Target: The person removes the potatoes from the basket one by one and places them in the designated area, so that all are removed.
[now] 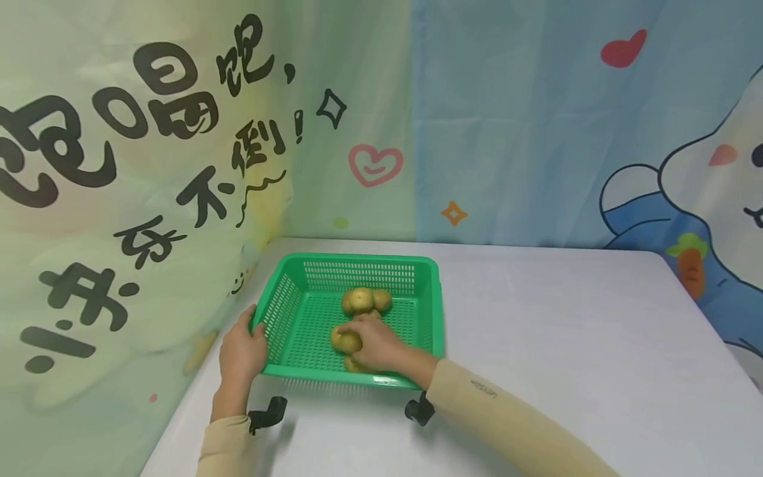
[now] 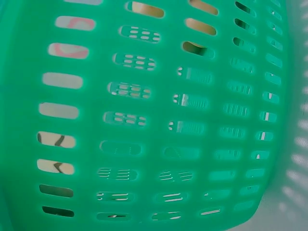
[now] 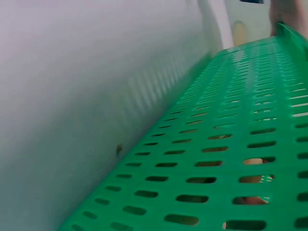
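A person in tan sleeves works over a green slotted basket [image 1: 301, 311] that sits toward the left of a white table [image 1: 566, 344], backed by a cartoon-printed curtain. The left hand [image 1: 241, 350] grips the basket's left rim near the front corner, thumb hooked over the edge and fingers down the outer wall. The right hand [image 1: 377, 344] reaches over the front rim into the basket, its fingers curled around a potato [image 1: 346, 341] lying on the basket floor near the front. Two more potatoes [image 1: 365, 300] rest touching each other at the middle of the basket, just behind the hand. Both wrist views show little beyond the green perforated plastic [image 2: 159, 120] at close range, with the pale tabletop [image 3: 72, 96] alongside.
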`<state>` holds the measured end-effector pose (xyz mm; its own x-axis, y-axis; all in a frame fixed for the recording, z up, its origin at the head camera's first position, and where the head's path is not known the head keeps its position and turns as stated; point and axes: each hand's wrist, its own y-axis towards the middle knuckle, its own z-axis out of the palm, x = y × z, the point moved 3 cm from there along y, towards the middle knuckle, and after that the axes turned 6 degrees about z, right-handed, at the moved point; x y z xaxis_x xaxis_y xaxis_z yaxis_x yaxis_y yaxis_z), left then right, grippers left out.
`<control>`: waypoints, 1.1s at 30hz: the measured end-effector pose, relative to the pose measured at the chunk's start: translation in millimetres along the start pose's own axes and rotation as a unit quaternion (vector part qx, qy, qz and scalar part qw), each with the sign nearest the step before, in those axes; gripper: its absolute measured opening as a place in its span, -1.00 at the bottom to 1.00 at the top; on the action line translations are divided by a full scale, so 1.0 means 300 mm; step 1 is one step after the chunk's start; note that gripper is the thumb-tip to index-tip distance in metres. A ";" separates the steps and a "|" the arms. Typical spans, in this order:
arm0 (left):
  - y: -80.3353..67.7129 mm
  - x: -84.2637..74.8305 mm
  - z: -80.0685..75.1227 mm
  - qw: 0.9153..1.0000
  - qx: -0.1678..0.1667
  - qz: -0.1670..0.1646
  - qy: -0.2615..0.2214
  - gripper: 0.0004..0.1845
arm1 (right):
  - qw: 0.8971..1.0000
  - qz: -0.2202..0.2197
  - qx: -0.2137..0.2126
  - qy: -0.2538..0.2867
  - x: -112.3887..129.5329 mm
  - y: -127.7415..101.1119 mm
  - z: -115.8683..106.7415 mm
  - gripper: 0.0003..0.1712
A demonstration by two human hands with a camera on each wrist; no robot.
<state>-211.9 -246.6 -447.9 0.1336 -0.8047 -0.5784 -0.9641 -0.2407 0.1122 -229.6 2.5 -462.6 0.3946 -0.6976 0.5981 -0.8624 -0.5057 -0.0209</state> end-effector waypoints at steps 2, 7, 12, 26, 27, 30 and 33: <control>0.000 -0.002 -0.001 1.000 -0.002 0.002 0.002 -0.50 | 1.000 0.000 -0.001 -0.005 0.000 -0.002 0.001 -0.36; -0.005 -0.004 -0.003 1.000 0.002 0.009 0.000 -0.50 | 1.000 -0.011 -0.010 -0.023 0.006 -0.003 0.003 -0.44; -0.008 -0.006 -0.003 1.000 0.006 0.007 -0.004 -0.50 | 0.999 -0.013 -0.013 -0.042 0.008 -0.004 0.006 -0.47; -0.004 0.000 -0.005 1.000 -0.001 0.002 -0.001 -0.50 | 0.998 -0.005 -0.005 -0.068 0.022 0.001 0.011 -0.39; -0.005 -0.001 -0.005 1.000 -0.001 0.002 -0.002 -0.50 | 0.998 -0.006 -0.005 -0.068 0.023 0.000 0.011 -0.40; -0.008 -0.004 -0.004 1.000 0.002 0.004 -0.004 -0.49 | 0.998 -0.008 -0.009 -0.065 0.024 -0.004 0.010 -0.41; -0.010 -0.006 -0.004 1.000 0.005 0.006 -0.005 -0.49 | 0.999 -0.015 -0.021 -0.045 0.022 -0.007 0.005 -0.42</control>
<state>-208.9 -245.0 -446.3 0.1201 -0.8023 -0.5847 -0.9677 -0.2262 0.1116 -224.9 -1.9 -459.9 0.4451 -0.7260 0.5242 -0.8616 -0.5067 0.0299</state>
